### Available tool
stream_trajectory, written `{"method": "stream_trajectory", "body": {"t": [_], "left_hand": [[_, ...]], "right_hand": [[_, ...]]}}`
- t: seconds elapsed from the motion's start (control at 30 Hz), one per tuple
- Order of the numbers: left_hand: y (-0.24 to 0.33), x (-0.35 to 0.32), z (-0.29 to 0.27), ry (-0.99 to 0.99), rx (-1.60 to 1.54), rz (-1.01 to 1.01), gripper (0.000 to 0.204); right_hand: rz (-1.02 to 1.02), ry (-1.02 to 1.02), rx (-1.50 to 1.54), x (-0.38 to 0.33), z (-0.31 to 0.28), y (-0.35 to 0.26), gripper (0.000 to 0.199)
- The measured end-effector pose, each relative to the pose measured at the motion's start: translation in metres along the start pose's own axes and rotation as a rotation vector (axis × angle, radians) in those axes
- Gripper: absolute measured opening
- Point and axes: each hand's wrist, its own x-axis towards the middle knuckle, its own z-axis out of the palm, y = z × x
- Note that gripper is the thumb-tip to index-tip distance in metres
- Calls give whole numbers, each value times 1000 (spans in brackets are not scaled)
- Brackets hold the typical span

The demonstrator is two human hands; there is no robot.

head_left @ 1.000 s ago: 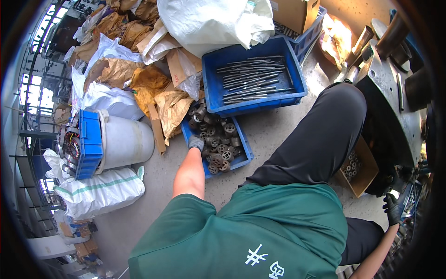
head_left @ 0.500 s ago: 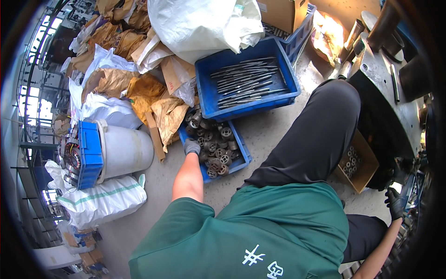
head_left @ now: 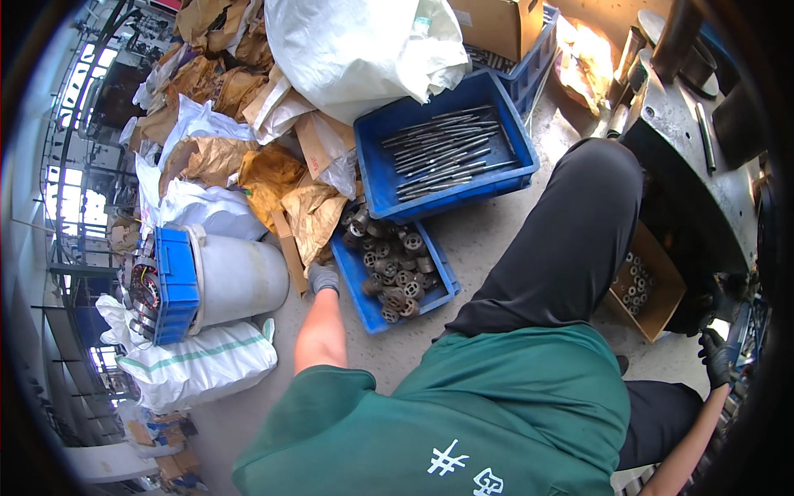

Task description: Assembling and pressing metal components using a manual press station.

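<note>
Since a second ago, the left hand [head_left: 323, 279] has slid from inside the small blue tray [head_left: 364, 307] out to its left edge. It wears a grey glove. It rests at the near left corner of the tray, on the rim. Its fingers are curled, but I cannot tell if they grip the rim or just touch it.

The small blue tray sits on the floor [head_left: 488, 240] and is full of round metal parts [head_left: 395, 266] that look like little rusty wheels. They are piled up on each other.

Just behind this tray is a big blue tray [head_left: 380, 178]. Long thin metal rods [head_left: 442, 153] lie in it, all side by side. A big white bag [head_left: 356, 50] leans over its far edge.

Left of the small tray is a heap of brown paper [head_left: 281, 186]. Further left stands a white bucket [head_left: 240, 277] with a blue crate [head_left: 175, 285] against it. A white sack [head_left: 194, 368] lies near them.

The right hand [head_left: 716, 357] is far off, by the right edge of the view. It wears a black glove and looks closed on something dark, but I cannot tell what. A cardboard box [head_left: 666, 302] with small round parts stands near it, beside a big grey machine [head_left: 703, 182].
</note>
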Motion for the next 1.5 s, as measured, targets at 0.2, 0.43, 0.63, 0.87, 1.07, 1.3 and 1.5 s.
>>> {"method": "stream_trajectory", "body": {"t": [0.2,0.43,0.63,0.87,1.07,1.3,1.5], "left_hand": [[42,-18,59,-170,-173,217,44],[73,-7,85,-521,-69,122,44],[49,-9,88,-629,13,361,47],[49,7,89,-701,83,541,50],[91,18,99,-688,151,639,52],[77,14,95,-648,211,762,55],[78,14,93,-556,289,807,58]], "right_hand": [[-7,25,-14,-7,1,-1,39],[-19,56,-110,-42,14,-41,35],[-64,25,-242,-52,29,-81,36],[-103,24,-342,-58,34,-91,36],[-196,-28,-504,-62,28,-98,29],[-175,22,-585,-57,29,-94,45],[-174,94,-484,-36,1,-103,38]]}}
